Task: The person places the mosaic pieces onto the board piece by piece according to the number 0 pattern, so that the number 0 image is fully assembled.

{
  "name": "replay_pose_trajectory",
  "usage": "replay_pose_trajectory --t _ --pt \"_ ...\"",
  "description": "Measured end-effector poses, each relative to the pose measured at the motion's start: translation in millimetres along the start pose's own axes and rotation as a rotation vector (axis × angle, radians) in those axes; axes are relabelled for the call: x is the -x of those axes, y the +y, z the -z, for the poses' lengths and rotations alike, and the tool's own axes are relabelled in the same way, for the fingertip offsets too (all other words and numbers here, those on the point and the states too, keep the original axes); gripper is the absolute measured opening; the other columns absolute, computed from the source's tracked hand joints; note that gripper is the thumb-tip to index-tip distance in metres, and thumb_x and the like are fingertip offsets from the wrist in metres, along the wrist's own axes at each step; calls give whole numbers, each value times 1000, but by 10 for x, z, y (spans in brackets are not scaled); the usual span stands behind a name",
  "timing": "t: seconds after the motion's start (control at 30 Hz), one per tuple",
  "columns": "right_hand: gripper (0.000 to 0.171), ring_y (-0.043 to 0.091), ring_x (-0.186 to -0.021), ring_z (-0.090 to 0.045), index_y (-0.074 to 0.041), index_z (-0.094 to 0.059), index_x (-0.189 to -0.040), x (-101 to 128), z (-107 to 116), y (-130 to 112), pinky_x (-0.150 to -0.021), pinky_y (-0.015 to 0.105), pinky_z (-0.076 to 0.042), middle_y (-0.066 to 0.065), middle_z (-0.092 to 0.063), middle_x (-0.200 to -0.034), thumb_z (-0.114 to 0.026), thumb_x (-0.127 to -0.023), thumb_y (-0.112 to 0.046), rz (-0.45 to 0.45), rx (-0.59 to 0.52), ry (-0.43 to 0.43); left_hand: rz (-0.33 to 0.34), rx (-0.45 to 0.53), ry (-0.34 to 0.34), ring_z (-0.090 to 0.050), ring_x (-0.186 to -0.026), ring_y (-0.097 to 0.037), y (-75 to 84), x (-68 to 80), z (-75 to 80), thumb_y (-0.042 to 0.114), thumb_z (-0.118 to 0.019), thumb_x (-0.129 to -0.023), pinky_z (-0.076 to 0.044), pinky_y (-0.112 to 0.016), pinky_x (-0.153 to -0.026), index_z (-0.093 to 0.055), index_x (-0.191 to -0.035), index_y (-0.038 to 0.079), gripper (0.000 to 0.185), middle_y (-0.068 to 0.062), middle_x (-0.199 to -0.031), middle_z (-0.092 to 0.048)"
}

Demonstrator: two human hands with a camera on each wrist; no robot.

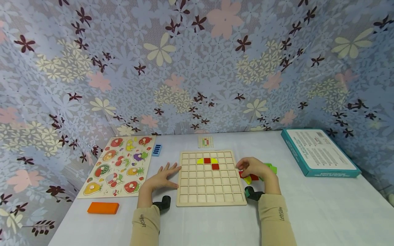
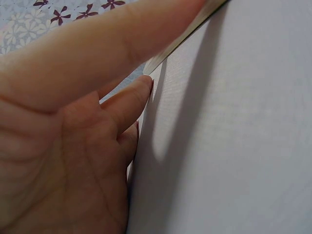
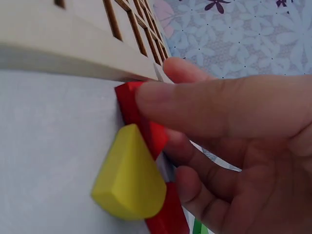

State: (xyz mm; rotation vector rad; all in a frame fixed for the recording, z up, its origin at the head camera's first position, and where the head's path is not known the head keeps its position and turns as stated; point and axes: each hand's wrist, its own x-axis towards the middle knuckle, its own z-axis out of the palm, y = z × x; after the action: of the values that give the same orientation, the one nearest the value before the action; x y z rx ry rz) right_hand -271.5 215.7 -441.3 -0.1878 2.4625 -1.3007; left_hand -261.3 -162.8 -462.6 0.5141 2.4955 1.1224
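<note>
A wooden grid board holds red squares and yellow quarter-round pieces in its upper cells. With fingers spread, my left hand rests at the board's left edge; in the left wrist view its thumb reaches to the board's side. Beside the right edge, my right hand has curled fingers and pinches a red block, thumb on its face. A yellow rounded piece and another red block lie close by. Green pieces are partly hidden behind the hand.
A small pattern card lies behind the board. To the left are a fruit puzzle board, a blue slotted piece and an orange block. A teal-edged box lies at the right. A floral curtain hangs behind.
</note>
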Motion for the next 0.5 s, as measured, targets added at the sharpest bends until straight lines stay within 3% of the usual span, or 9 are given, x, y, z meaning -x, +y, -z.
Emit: replay_pose_trajectory --t 0.13,0.33,0.5 --pt "38 22 -84 -51 5 -59 -103 -5 -4 2 -68 28 -49 12 -57 -93 -69 -68 11 -6 23 -3 2 2 1 7 -141 -34 0 -1 2 18 -77 -71 8 -50 -113 -37 -142 10 82 -11 -153 -17" --pt "36 23 -81 -51 1 -59 -105 -25 -11 33 -67 30 -49 13 -57 -95 -69 -71 7 -76 79 100 9 4 -1 7 -141 -33 8 4 4 18 -77 -71 8 -49 -113 -37 -142 10 82 -10 -153 -16" --pt "30 27 -88 -52 -2 -60 -105 -37 -13 58 -74 36 -50 17 -57 -104 -69 -77 -1 -99 153 171 15 11 0 7 -141 -33 11 12 1 19 -77 -71 8 -50 -113 -38 -142 11 82 -10 -153 -17"
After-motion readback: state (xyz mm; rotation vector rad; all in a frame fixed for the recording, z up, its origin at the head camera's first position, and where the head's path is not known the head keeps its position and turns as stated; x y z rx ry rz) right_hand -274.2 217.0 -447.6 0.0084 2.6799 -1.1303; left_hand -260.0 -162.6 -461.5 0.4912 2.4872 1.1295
